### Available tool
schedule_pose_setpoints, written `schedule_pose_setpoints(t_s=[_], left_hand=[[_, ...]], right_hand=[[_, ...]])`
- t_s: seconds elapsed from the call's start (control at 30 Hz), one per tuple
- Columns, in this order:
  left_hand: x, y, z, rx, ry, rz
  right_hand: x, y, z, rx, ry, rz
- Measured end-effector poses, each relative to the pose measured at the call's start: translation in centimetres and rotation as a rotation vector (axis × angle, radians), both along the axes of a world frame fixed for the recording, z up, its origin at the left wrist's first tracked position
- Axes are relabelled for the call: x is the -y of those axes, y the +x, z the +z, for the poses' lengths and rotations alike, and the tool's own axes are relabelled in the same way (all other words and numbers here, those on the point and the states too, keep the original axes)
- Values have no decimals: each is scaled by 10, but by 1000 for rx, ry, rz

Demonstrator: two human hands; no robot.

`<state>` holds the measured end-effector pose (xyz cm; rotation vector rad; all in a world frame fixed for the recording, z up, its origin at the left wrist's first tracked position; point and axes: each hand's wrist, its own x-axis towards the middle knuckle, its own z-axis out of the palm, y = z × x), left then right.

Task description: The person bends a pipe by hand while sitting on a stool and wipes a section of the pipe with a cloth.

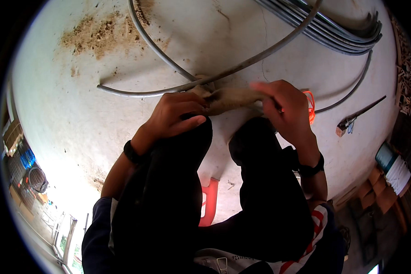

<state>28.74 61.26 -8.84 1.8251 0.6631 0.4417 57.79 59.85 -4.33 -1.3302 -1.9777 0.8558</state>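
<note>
A tan, cloth-like bundle (pixel 233 99) stretches between my two hands, just beyond my knees; its exact kind does not show. My left hand (pixel 176 112) is closed at the bundle's left end, the heel of the hand by my left knee. At the other end is my right hand (pixel 285 105), bent over the bundle, its fingertips smeared by motion, so its grip is unclear. A grey bent tube (pixel 260 55) passes just beyond my left hand and crosses a second grey tube (pixel 155 48). An orange cord (pixel 311 107) lies behind my right wrist.
Several grey bent tubes (pixel 338 39) are stacked at the far right of the pale floor (pixel 100 128). A long dark tool (pixel 360 113) lies at the right by a small block. Part of a red plastic stool (pixel 210 203) shows between my legs. Brown dirt (pixel 100 34) covers the far left.
</note>
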Motion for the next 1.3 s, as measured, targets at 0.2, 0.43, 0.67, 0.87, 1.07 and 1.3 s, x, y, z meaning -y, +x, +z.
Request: schedule_pose_setpoints(t_s=[0.2,0.43,0.67,0.87,1.07,1.3], left_hand=[[-3,46,10,-117,-28,332],[-9,36,-36,-98,144,173],[6,11,-29,-293,-452,359],[-11,46,-39,-396,-226,459],[-17,49,-61,-728,203,348],[3,56,-78,-581,556,262]], right_hand=[[-6,-14,21,-90,122,320],[-3,-7,27,-118,56,227],[-14,23,-33,85,-39,-274],[-59,34,-99,639,99,-269],[-69,15,-103,708,398,59],[-59,4,-122,839,71,335]])
